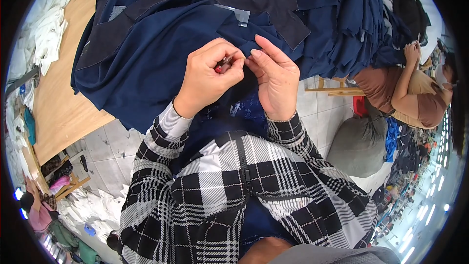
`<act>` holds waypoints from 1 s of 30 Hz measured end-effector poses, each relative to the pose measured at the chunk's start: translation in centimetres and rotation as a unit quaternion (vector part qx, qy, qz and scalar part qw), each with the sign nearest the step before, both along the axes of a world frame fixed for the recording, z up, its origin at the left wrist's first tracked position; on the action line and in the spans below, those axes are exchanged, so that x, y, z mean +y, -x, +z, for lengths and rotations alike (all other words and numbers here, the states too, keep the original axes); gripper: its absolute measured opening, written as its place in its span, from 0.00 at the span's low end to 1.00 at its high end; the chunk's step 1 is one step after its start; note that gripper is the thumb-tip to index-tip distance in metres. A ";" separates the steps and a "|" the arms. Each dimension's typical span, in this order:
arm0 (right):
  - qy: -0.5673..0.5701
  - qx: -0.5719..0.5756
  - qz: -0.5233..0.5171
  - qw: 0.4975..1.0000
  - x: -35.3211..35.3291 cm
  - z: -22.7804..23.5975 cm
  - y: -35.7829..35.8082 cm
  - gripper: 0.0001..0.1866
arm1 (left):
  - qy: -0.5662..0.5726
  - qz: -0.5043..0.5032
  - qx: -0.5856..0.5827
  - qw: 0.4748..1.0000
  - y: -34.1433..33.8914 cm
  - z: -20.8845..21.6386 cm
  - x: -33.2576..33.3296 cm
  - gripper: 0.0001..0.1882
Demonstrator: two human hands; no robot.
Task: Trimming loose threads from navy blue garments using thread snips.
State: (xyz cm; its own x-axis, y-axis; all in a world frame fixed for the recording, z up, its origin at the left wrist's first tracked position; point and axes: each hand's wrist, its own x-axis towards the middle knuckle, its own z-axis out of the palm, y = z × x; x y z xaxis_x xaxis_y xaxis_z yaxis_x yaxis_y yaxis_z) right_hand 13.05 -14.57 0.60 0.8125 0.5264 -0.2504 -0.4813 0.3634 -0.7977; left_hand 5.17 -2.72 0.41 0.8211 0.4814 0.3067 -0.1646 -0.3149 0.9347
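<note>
My left hand (207, 78) is closed around a small dark-red tool (224, 63), perhaps thread snips; its thin tip points toward my right hand. My right hand (277, 76) is held close beside it, thumb and fingers bent together in a pinch, and what is between them is too small to make out. Below and beyond both hands a navy blue garment (161, 54) with a black facing (112, 46) is spread over the table. A small whitish label (242, 17) shows on the garment, just past my fingers.
A wooden tabletop (63, 102) extends to the left, with white cloth (49, 34) along its far side. Stacked navy cloth (337, 24) lies at the right. Another person (415, 83) sits there, beside a stuffed grey sack (359, 144) on the tiled floor.
</note>
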 end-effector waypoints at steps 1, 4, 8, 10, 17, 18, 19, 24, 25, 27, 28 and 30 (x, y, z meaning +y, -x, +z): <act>-0.001 0.015 0.001 1.000 -0.1 0.0 -0.2 0.14 | -0.021 -0.022 -0.008 1.000 0.1 0.2 0.1 0.05; -0.004 0.022 -0.002 1.000 -0.3 -0.2 -0.9 0.14 | 0.005 -0.134 -0.013 0.991 0.7 0.7 0.7 0.05; -0.013 0.012 0.000 1.000 -0.5 -0.4 -1.0 0.14 | 0.049 -0.173 0.050 0.982 1.2 -0.2 2.1 0.06; -0.016 0.009 0.003 1.000 -0.5 -0.3 -0.9 0.14 | 0.017 -0.042 0.039 0.998 0.6 0.2 1.2 0.07; 0.039 -0.094 -0.003 0.995 -0.2 -0.3 -0.1 0.14 | -0.159 0.022 -0.011 0.987 -0.7 -0.1 0.6 0.10; 0.044 -0.115 0.005 0.992 -0.2 -0.5 -0.1 0.15 | -0.144 0.007 -0.001 0.990 -0.7 -0.2 0.8 0.09; 0.044 -0.115 0.006 0.992 -0.2 -0.5 -0.2 0.15 | -0.083 -0.012 0.042 0.996 -0.6 0.3 1.0 0.07; 0.187 -0.424 0.067 0.884 -0.8 -1.2 -2.0 0.08 | 0.337 -0.062 0.145 0.928 -0.3 0.8 1.8 0.05; 0.206 -0.492 0.067 0.844 -0.8 -1.2 -2.4 0.06 | 0.417 -0.068 0.180 0.888 -0.2 0.7 2.0 0.05; 0.130 -0.382 0.110 0.908 -0.9 -1.1 -2.6 0.06 | 0.445 -0.072 0.173 0.876 -0.1 0.3 2.1 0.04; 0.086 -0.228 0.151 0.958 -1.0 -0.5 -2.5 0.06 | 0.473 -0.078 0.165 0.862 -0.1 0.0 2.1 0.04; 0.040 -0.068 0.188 0.979 -1.1 -0.2 -2.6 0.06 | 0.491 -0.072 0.135 0.858 -0.3 -0.3 1.5 0.05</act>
